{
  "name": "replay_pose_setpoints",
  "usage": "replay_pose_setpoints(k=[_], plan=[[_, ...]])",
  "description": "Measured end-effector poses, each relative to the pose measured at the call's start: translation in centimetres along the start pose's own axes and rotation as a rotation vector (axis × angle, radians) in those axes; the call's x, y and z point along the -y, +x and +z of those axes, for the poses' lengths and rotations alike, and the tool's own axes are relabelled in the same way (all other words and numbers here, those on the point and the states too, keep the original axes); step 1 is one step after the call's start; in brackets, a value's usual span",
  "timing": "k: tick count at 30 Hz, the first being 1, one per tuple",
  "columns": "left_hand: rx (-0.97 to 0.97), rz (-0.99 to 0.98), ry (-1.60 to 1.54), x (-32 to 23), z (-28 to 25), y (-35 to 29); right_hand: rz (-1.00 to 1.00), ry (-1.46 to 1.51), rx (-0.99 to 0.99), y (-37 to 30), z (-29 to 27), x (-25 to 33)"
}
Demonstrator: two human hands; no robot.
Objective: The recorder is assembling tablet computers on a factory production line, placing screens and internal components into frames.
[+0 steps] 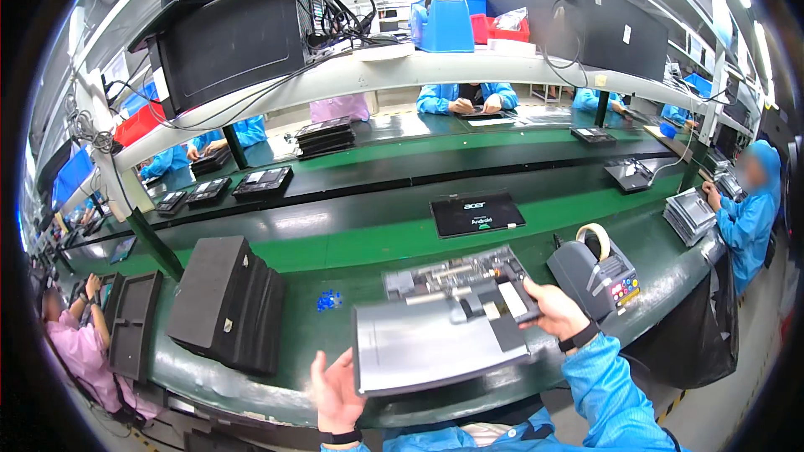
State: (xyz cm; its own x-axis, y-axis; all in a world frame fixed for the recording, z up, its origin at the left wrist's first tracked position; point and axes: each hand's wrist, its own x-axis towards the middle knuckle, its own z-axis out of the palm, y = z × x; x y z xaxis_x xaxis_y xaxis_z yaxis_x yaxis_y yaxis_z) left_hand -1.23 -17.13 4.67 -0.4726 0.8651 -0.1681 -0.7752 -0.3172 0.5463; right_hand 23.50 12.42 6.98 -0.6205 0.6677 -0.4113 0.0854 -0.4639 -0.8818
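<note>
A bare silver-grey tablet panel (435,339) with dark parts and pale patches along its right side is tilted above the near bench edge. My right hand (553,311) grips its right end, thumb on top. At the panel's left edge, my left hand (337,392) has its thumb and fingers spread; whether the fingertips pass beneath the panel is hidden. Just beyond lies an opened piece with exposed circuit boards (452,274), partly covered by the panel and slightly blurred. A tablet with a lit screen (477,213) lies farther back on the bench.
Stacked black foam trays (224,305) stand at left, beside small blue pieces (329,300). A grey tape dispenser (593,272) is at right, with stacked panels (690,216) past it. Overhead, a shelf (368,63) carries computer cases. Co-workers sit around the bench.
</note>
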Motion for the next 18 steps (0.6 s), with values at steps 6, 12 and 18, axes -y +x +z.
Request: replay_pose_setpoints(k=[6, 12, 18], plan=[[-0.146, -0.025, 0.330, 4.1, -2.2, 1.9, -0.035, -0.030, 0.006, 1.6, -1.8, -3.0], [-0.272, 0.014, 0.453, 4.6, -2.1, 1.5, -0.883, -1.109, -0.751, -1.4, 1.5, -1.3], [-0.315, -0.064, 0.384, 3.8, -0.5, 0.7, -0.088, -0.365, 0.035, -4.2, 3.5, -2.6]])
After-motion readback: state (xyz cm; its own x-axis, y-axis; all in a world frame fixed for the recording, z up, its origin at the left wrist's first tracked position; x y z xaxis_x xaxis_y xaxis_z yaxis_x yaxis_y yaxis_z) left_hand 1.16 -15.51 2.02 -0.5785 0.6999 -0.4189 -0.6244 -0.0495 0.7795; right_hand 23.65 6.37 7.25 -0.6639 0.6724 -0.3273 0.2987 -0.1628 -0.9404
